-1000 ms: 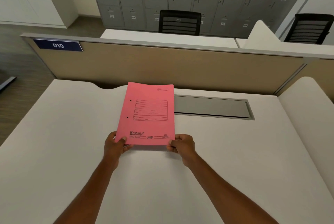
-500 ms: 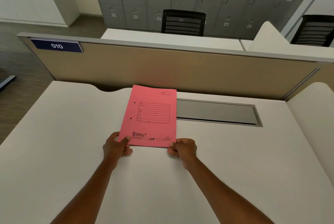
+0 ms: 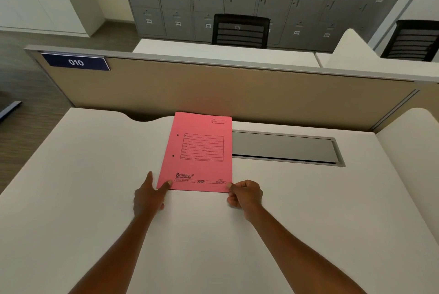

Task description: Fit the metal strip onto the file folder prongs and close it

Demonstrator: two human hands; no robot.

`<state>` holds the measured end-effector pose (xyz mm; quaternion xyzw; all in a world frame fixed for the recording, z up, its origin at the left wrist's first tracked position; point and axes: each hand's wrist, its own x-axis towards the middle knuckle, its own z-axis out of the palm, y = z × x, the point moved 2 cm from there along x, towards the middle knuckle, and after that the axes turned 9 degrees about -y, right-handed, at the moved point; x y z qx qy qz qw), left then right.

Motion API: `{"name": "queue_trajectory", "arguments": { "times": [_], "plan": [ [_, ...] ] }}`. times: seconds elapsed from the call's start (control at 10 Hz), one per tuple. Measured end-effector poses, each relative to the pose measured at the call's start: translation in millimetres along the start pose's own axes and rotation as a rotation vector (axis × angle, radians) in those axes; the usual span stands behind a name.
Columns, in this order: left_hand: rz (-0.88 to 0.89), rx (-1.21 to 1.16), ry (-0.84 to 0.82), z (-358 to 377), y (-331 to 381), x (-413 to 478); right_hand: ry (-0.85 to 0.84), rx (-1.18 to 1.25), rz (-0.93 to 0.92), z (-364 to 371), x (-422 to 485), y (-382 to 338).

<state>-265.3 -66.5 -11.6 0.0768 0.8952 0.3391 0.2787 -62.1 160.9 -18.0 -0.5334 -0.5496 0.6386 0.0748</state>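
Closed pink folder (image 3: pixel 197 153) flat on desk (image 3: pixel 95 175) beside grey cable tray (image 3: pixel 285 147), both hands' fingers (image 3: pixel 166 185) pinching its near corners

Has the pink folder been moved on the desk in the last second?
Yes, slightly. The pink folder has slid a little away from the person, its far edge now nearer the beige partition behind the desk. Both hands are on its near corners.
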Motion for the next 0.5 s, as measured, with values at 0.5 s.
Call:
{"name": "queue_trajectory", "arguments": {
  "times": [0.5],
  "plan": [
    [-0.002,0.088,0.063,-15,60,-37,-0.211,-0.085,-0.066,-26,-26,-58]
  ]
}}
